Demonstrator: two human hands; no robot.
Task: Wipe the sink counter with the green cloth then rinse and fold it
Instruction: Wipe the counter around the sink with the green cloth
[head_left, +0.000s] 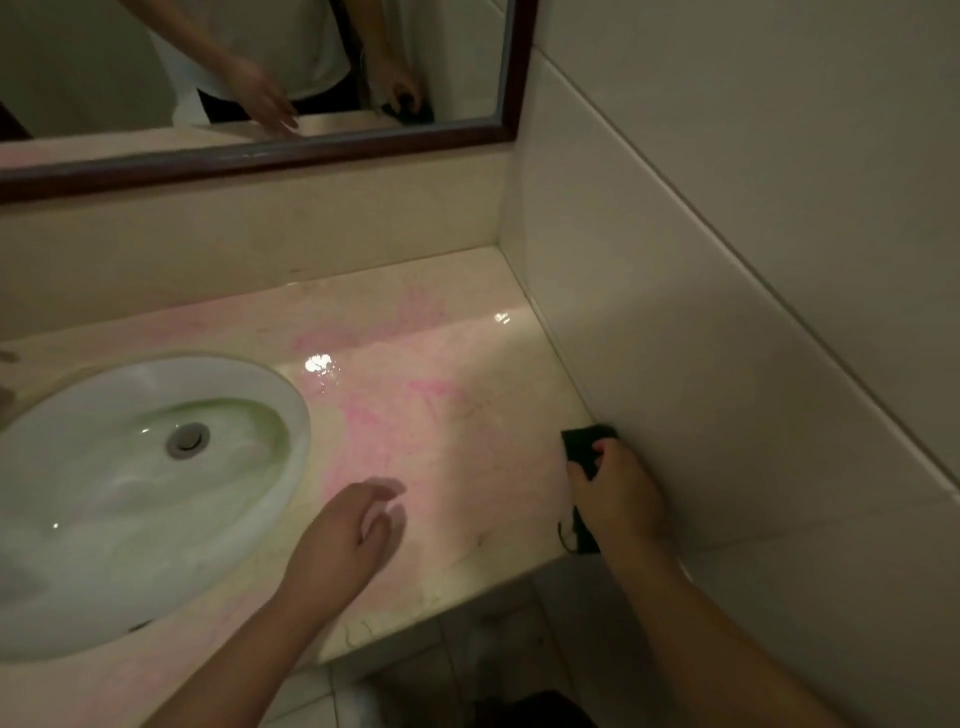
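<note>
A dark green cloth (584, 447) lies on the pale marble counter (441, 415) at its right end, against the tiled side wall. My right hand (615, 493) grips the cloth, fingers curled over it; part of the cloth shows below the wrist near the counter's front edge. My left hand (345, 535) hovers over the counter just right of the sink, fingers relaxed and holding nothing. Pink streaks and wet glare cover the counter between the sink and the wall.
A white oval sink (130, 493) with a metal drain (188, 440) takes up the left side. A dark-framed mirror (260, 156) hangs above the backsplash. A tiled wall (727, 312) bounds the right. Floor tiles show below the counter's front edge.
</note>
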